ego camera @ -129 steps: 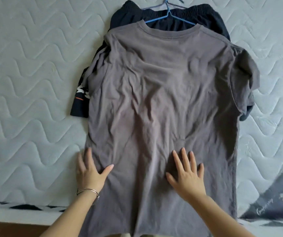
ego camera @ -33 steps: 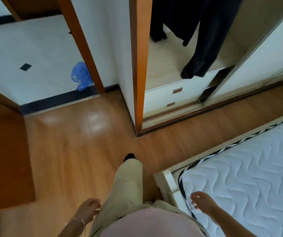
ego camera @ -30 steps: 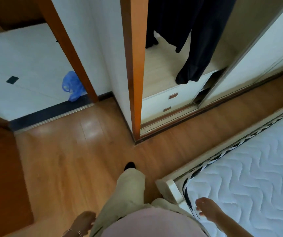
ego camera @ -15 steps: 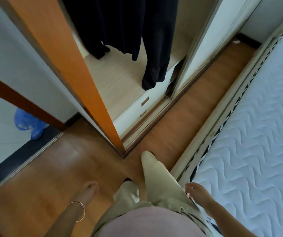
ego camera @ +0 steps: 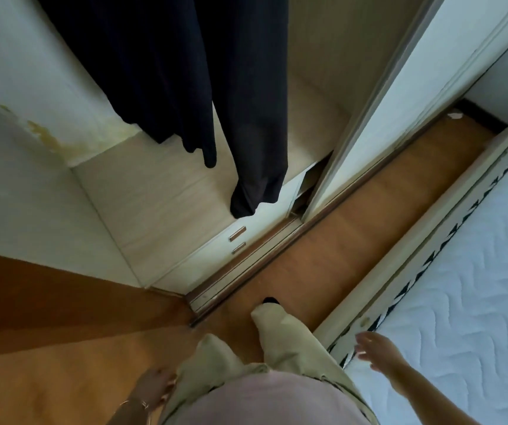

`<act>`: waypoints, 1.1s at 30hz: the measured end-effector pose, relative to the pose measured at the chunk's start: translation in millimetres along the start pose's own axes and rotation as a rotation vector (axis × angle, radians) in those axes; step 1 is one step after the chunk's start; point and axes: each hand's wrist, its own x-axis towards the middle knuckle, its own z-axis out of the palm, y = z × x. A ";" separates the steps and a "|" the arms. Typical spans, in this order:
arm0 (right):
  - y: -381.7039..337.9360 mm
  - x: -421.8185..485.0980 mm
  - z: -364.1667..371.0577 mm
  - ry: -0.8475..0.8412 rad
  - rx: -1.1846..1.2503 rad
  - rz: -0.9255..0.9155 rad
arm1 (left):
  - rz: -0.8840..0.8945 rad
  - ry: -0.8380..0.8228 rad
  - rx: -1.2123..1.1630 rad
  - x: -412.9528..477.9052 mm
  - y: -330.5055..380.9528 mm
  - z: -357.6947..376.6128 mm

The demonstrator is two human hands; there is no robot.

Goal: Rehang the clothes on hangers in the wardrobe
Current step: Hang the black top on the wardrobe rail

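Note:
Dark clothes (ego camera: 203, 75) hang inside the open wardrobe (ego camera: 160, 191), their lower ends dangling above its pale wooden shelf. My left hand (ego camera: 154, 388) hangs by my hip at the bottom, fingers loosely curled, holding nothing. My right hand (ego camera: 378, 352) is out to the side over the corner of the bed, fingers spread, also holding nothing. No hanger is visible in this view. The grey T-shirt from the bed is out of view.
Two white drawers (ego camera: 234, 240) sit under the wardrobe shelf. A white sliding door (ego camera: 406, 96) stands to the right. The quilted white mattress (ego camera: 467, 302) fills the right side, with a narrow strip of wooden floor (ego camera: 353, 228) between bed and wardrobe.
I have turned from the bed and stepped closer to the wardrobe, so its inside now fills the top of the view. Both hands stay free of anything; the right one has spread slightly.

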 end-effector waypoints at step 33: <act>-657.6 -326.4 -217.9 -0.304 0.438 -1.888 | 1.885 0.270 -0.763 -488.0 554.1 -135.2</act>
